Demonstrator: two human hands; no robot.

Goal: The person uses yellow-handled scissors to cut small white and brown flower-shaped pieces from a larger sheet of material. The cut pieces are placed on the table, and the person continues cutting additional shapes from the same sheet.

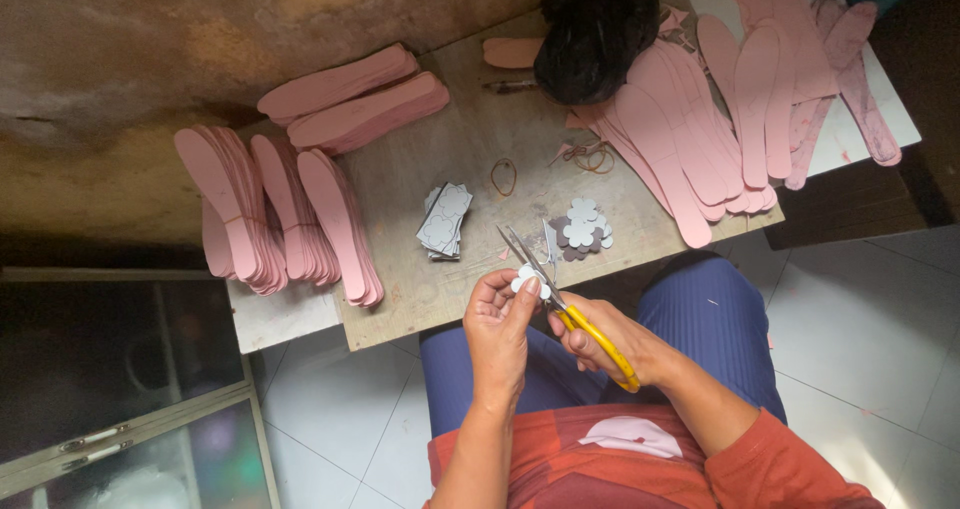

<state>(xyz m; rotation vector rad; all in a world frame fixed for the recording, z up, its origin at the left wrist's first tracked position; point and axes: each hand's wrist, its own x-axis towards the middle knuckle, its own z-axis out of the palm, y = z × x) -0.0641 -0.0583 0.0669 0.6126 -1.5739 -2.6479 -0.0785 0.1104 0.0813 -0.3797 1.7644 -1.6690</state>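
A small white flower-shaped cutout [527,280] is pinched in the left hand [497,324] above the tabletop [470,149] edge, while yellow-handled scissors [560,304] are gripped by the right hand [600,341]. Trimming appears under way; the piece likely needs turning. Finished flowers [582,227] and pink insoles [330,219] lie beyond.

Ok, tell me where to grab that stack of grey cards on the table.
Take the stack of grey cards by its two long edges, coming straight down from above. It lies flat and slightly fanned on the table, with bare wood on both sides, so fingers can pinch across its narrow width.
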